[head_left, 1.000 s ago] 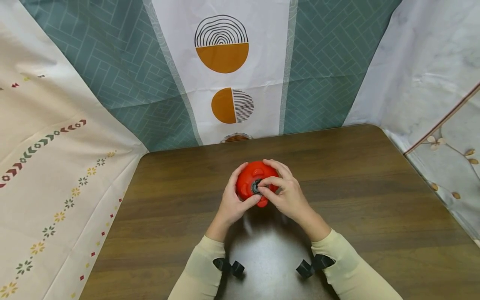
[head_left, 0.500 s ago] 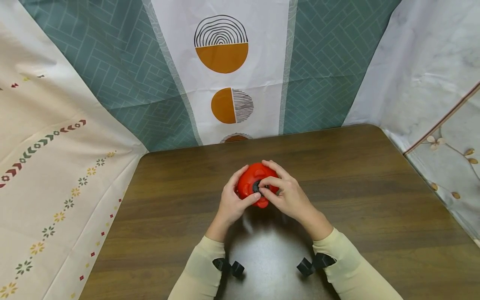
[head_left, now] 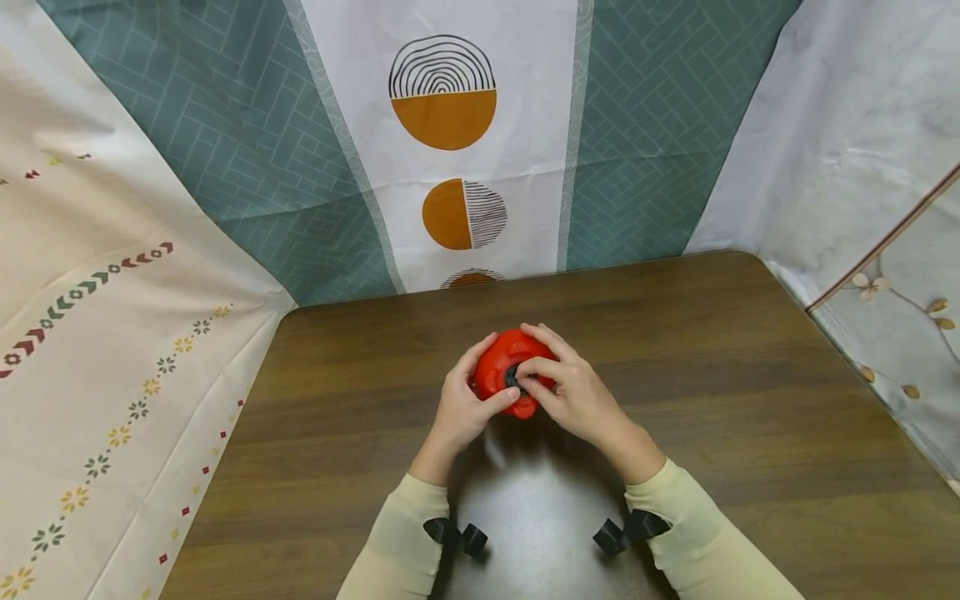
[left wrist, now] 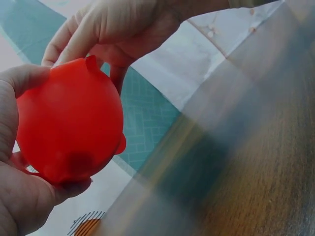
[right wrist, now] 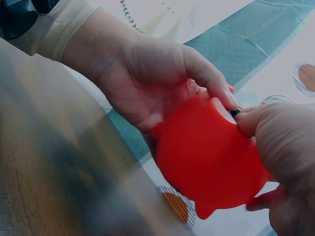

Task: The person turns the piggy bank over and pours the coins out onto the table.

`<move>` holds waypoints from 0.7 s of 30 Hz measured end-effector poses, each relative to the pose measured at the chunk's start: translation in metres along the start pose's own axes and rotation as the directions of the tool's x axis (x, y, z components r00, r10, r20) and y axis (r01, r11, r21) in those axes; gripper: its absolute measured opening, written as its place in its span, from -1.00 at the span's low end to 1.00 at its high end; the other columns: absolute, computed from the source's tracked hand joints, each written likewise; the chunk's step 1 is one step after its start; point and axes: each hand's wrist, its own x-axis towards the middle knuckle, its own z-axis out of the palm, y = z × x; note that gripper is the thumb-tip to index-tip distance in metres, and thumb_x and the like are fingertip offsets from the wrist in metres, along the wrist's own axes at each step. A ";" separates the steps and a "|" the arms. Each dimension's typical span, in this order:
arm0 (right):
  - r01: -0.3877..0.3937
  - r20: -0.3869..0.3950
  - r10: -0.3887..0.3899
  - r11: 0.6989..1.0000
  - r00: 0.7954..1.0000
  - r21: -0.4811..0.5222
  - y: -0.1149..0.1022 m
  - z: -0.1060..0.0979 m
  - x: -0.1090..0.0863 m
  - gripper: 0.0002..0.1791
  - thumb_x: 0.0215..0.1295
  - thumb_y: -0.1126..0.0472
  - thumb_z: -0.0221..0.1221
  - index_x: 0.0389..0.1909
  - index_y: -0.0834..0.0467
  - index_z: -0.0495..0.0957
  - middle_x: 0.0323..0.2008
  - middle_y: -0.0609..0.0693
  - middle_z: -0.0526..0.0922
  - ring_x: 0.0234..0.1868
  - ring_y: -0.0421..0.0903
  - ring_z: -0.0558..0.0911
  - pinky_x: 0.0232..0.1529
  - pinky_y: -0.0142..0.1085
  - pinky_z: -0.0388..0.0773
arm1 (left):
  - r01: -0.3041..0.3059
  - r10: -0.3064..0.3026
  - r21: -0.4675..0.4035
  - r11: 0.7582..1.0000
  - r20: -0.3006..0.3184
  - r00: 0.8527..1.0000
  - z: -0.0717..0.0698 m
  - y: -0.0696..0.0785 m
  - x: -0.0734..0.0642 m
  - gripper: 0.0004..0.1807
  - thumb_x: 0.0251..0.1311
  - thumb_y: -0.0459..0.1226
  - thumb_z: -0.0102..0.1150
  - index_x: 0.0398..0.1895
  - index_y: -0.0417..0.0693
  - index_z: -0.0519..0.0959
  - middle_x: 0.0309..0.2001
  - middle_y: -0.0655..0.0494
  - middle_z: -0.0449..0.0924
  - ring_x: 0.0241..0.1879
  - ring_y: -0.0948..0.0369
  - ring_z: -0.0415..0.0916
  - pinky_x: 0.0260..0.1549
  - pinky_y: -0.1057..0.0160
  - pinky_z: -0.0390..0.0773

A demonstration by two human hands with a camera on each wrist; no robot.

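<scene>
A round red piggy bank [head_left: 491, 367], with stubby bumps on its shell, is held up over the table between both hands. Its face with a ringed black plug [head_left: 512, 377] points up towards the head camera. My left hand [head_left: 462, 410] grips the bank's left side, its thumb near the plug. With thumb and index finger, my right hand [head_left: 583, 398] pinches at the plug, while its other fingers reach over the far right side. The left wrist view shows the smooth red shell [left wrist: 74, 123]; in the right wrist view, only a sliver of the black plug [right wrist: 235, 112] shows between fingertips.
The brown wooden table [head_left: 360, 467] lies under the hands, with a bright glare patch near its front. A green and white patterned cloth [head_left: 637, 125] hangs behind it. Other patterned cloths hang left and right. Black wrist cameras [head_left: 474, 540] sit on both sleeves.
The piggy bank has tilted slightly and sunk a little in the head view. My right fingers shift slightly at the plug; the left hand keeps its grip.
</scene>
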 end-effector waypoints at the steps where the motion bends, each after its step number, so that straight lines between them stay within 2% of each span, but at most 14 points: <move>1: 0.001 -0.008 -0.001 1.000 1.000 -0.005 0.000 0.001 0.000 -0.85 0.09 0.35 0.36 -0.34 0.07 0.65 0.30 0.10 0.37 0.37 0.13 0.27 0.13 -0.01 0.47 | -0.002 0.002 0.000 1.000 -0.004 1.000 0.000 0.000 0.000 -0.23 0.10 -0.39 0.29 0.41 -0.17 0.23 0.21 -0.09 0.42 0.08 0.03 0.46 -0.03 0.18 0.58; 9: 0.027 -0.126 -0.029 0.999 0.992 -0.020 -0.002 0.008 0.000 -0.96 0.12 0.30 0.33 -0.40 0.15 0.67 0.26 0.14 0.42 0.34 0.16 0.31 0.09 0.04 0.49 | -0.021 0.021 0.005 1.000 -0.049 0.999 0.002 0.001 -0.001 -0.23 0.09 -0.39 0.30 0.40 -0.19 0.23 0.20 -0.08 0.43 0.08 0.02 0.46 -0.06 0.18 0.60; 15: 0.033 -0.205 -0.037 0.999 0.978 -0.021 -0.005 0.011 -0.001 -0.89 0.02 0.39 0.37 -0.44 0.16 0.67 0.22 0.13 0.46 0.33 0.12 0.33 0.12 0.04 0.48 | -0.066 0.063 -0.025 0.998 -0.093 0.994 0.007 0.000 -0.001 -0.22 0.05 -0.44 0.31 0.39 -0.21 0.23 0.20 -0.09 0.44 0.08 0.01 0.46 -0.05 0.17 0.59; 21: 0.026 -0.244 -0.029 1.000 0.969 -0.016 -0.008 0.014 -0.002 -0.91 0.04 0.37 0.37 -0.42 0.20 0.66 0.22 0.12 0.46 0.32 0.10 0.34 0.13 0.02 0.47 | -0.108 0.101 -0.046 0.993 -0.138 0.985 0.010 0.000 -0.001 -0.21 0.02 -0.48 0.31 0.38 -0.24 0.24 0.23 -0.09 0.42 0.08 -0.01 0.46 -0.04 0.16 0.59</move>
